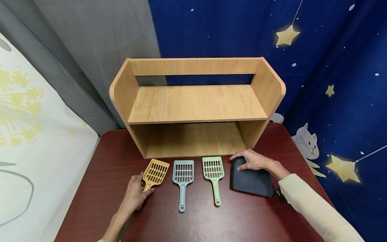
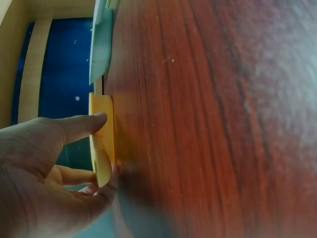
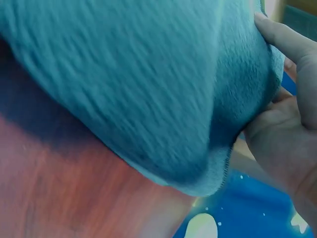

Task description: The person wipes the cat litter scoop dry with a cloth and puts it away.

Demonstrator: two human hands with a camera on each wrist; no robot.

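Yellow scoop: a yellow plastic scoop with a slotted head (image 1: 155, 172), at 9 o'clock on the bench, its head tipped towards 1 o'clock and its handle towards 7.
Left hand: the left hand (image 1: 135, 193) pinches the yellow handle, thumb at its 3 o'clock side, other fingers at its 9 o'clock side.
Dark cloth: a folded, fuzzy blue-grey fabric piece (image 1: 254, 181) at 3 o'clock on the bench.
Right hand: the right hand (image 1: 252, 160) grips the cloth at its 12 o'clock edge, thumb on the upper face.
Blue scoop: a pale-blue plastic slotted scoop (image 1: 182, 185), just beside the yellow one at 3 o'clock, handle towards 6.
Green scoop: a pale-green plastic slotted scoop (image 1: 215, 181), between the blue scoop and the cloth, handle towards 5.
Bench: dark-red, wood-grained bench (image 1: 163, 222) under everything.
Shelf: two-tier light-wood shelf (image 1: 198, 102) at 12 o'clock, behind the scoops.
Backdrop: grey curtain (image 1: 99, 30) at 11 o'clock; blue star-printed curtain (image 1: 223, 27) from 12 to 3.
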